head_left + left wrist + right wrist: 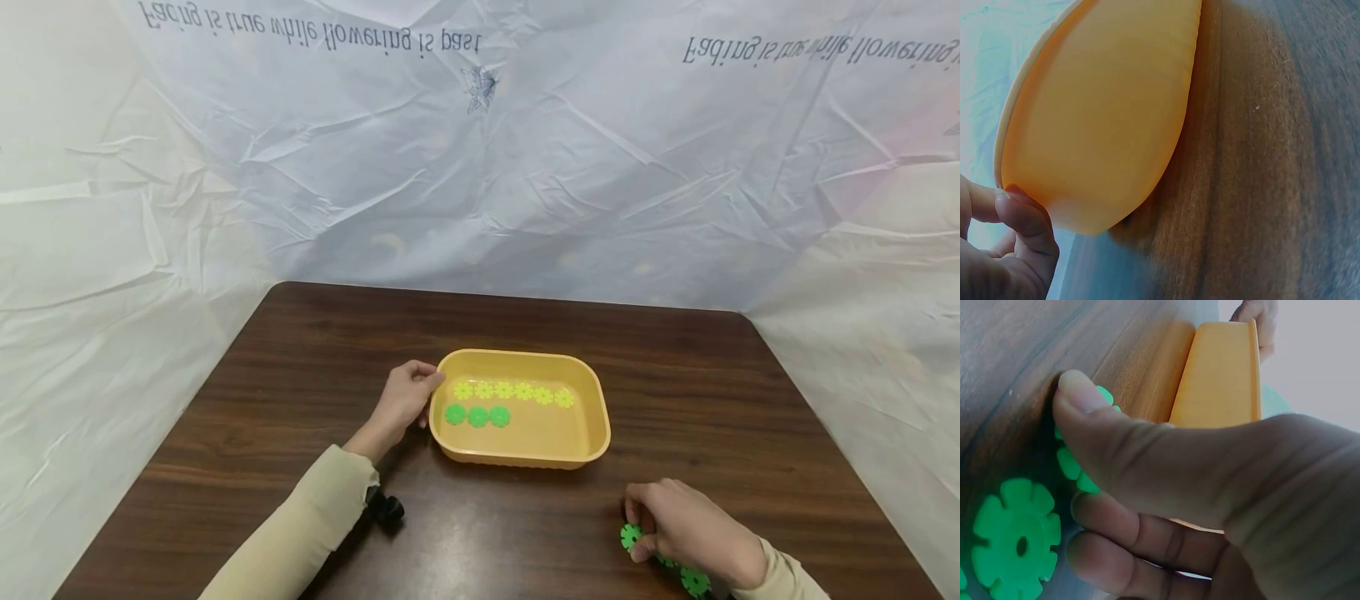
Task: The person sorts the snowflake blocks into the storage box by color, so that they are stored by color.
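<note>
Nearby, yellow flowers point(504, 390) sit in the tray point(551, 437) the left hand point(401, 400) pinches. Toward the worktop point(337, 325)'s right edge, the right hand point(690, 525) pinches a round, notched green flower point(628, 540), thumb point(1088, 409) partly hiding it.

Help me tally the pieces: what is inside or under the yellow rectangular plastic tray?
Six yellow flower-shaped plastic pieces lie in a row inside the yellow rectangular plastic tray, with three green flower-shaped plastic pieces in a nearer row. Anything beneath it is covered.
</note>
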A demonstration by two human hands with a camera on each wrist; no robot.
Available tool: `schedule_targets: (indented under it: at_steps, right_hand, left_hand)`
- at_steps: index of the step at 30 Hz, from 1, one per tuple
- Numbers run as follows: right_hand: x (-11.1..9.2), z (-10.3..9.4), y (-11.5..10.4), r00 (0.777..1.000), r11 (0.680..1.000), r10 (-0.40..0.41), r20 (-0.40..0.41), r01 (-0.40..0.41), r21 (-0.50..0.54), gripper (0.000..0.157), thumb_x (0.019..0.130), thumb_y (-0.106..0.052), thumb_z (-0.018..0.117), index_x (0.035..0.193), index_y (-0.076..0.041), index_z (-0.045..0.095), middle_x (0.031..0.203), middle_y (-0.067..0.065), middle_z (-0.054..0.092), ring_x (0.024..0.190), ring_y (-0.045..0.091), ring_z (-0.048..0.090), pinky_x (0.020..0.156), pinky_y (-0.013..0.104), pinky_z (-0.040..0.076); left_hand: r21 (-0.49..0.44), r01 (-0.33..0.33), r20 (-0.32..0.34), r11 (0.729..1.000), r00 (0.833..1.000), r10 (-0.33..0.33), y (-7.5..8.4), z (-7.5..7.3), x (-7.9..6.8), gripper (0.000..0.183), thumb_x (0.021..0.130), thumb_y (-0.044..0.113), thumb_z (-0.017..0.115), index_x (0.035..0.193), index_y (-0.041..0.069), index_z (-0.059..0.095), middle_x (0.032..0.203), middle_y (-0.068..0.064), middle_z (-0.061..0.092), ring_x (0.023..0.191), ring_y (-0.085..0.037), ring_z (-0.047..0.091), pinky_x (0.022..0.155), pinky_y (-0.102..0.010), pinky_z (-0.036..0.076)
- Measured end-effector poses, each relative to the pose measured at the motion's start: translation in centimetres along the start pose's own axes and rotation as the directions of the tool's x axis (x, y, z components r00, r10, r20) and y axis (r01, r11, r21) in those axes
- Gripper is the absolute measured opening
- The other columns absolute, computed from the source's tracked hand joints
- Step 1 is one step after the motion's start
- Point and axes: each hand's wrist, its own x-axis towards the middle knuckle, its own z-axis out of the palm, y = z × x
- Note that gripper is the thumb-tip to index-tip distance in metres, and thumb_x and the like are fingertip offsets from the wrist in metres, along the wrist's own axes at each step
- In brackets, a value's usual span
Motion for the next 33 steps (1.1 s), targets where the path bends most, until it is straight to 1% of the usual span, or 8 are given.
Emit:
schedule_targets:
  at_steps: [6,12,16,20,22,24,30,33]
  right_hand:
    - [0.03,-0.09,-0.11,1.0,0.999,0.017,0.017,-0.017,0.037,0.033,0.072,-0.024,0.086,0.076,-0.025,0.053,0.058,-0.018,0.046,0.051,-0.004,0.037,0.046,0.019,0.037]
    - [0.01,-0.22,-0.34,1.0,0.998,0.013,0.014,-0.014,0.064,0.032,0.073,-0.017,0.085,0.075,-0.024,0.053,0.059,-0.017,0.047,0.051,-0.004,0.039,0.045,0.019,0.038]
    - [0.0,-0.36,-0.4,1.0,0.996,0.017,0.022,-0.019,0.085,0.03,0.075,-0.024,0.084,0.075,-0.025,0.054,0.06,-0.018,0.047,0.051,-0.004,0.037,0.045,0.018,0.036]
    - [-0.02,-0.42,-0.35,0.998,0.987,0.011,0.057,-0.02,0.158,0.026,0.079,-0.035,0.079,0.076,-0.026,0.055,0.062,-0.018,0.047,0.052,-0.004,0.037,0.046,0.017,0.035]
    - [-0.01,-0.42,-0.27,0.997,0.979,-0.005,0.076,-0.01,0.204,0.024,0.082,-0.038,0.076,0.078,-0.025,0.056,0.063,-0.018,0.048,0.053,-0.004,0.038,0.046,0.017,0.036]
    - [0.0,-0.4,-0.13,0.997,0.974,-0.029,0.078,0.011,0.227,0.023,0.084,-0.04,0.073,0.079,-0.025,0.056,0.064,-0.019,0.048,0.053,-0.005,0.039,0.047,0.016,0.037]
    - [0.21,-0.62,0.18,0.99,0.95,-0.117,0.077,0.089,0.299,0.017,0.088,-0.033,0.07,0.084,-0.023,0.057,0.071,-0.017,0.055,0.057,-0.006,0.04,0.05,0.017,0.041]
    - [0.36,-0.89,0.09,0.987,0.934,-0.139,0.085,0.102,0.343,0.015,0.09,-0.03,0.069,0.085,-0.021,0.057,0.075,-0.015,0.059,0.061,-0.006,0.043,0.052,0.017,0.044]
  left_hand:
    - [-0.001,0.003,-0.001,1.0,1.0,-0.003,-0.09,-0.03,0.05,0.027,0.098,0.02,0.059,0.117,0.002,0.057,0.094,-0.017,0.064,0.039,-0.013,0.042,0.036,-0.025,0.039]
    - [-0.004,0.0,0.003,1.0,1.0,0.0,-0.11,-0.1,0.0,0.026,0.098,0.02,0.059,0.117,0.002,0.057,0.093,-0.017,0.064,0.039,-0.013,0.041,0.036,-0.025,0.039]
    - [0.0,-0.003,0.003,1.0,1.0,0.003,-0.1,-0.12,0.01,0.027,0.098,0.02,0.059,0.117,0.002,0.057,0.093,-0.017,0.064,0.039,-0.013,0.041,0.036,-0.025,0.039]
    - [-0.003,-0.006,0.007,1.0,1.0,0.006,-0.1,-0.12,0.04,0.027,0.098,0.02,0.059,0.117,0.002,0.057,0.091,-0.017,0.064,0.038,-0.013,0.041,0.036,-0.025,0.039]
    - [-0.006,-0.005,0.01,1.0,1.0,0.005,-0.08,-0.13,0.02,0.027,0.098,0.02,0.059,0.117,0.002,0.057,0.09,-0.016,0.064,0.038,-0.013,0.041,0.036,-0.025,0.039]
    - [-0.008,-0.009,0.014,1.0,1.0,0.009,-0.08,-0.13,0.02,0.027,0.098,0.02,0.059,0.117,0.002,0.057,0.09,-0.016,0.064,0.038,-0.013,0.041,0.036,-0.025,0.039]
    - [-0.009,-0.017,0.019,1.0,1.0,0.017,-0.09,-0.17,-0.04,0.027,0.098,0.021,0.059,0.118,0.002,0.057,0.09,-0.016,0.064,0.038,-0.013,0.041,0.036,-0.025,0.04]
    - [-0.009,-0.016,0.017,1.0,1.0,0.016,-0.04,-0.16,-0.1,0.027,0.098,0.021,0.059,0.118,0.002,0.057,0.091,-0.016,0.064,0.038,-0.013,0.041,0.036,-0.025,0.04]
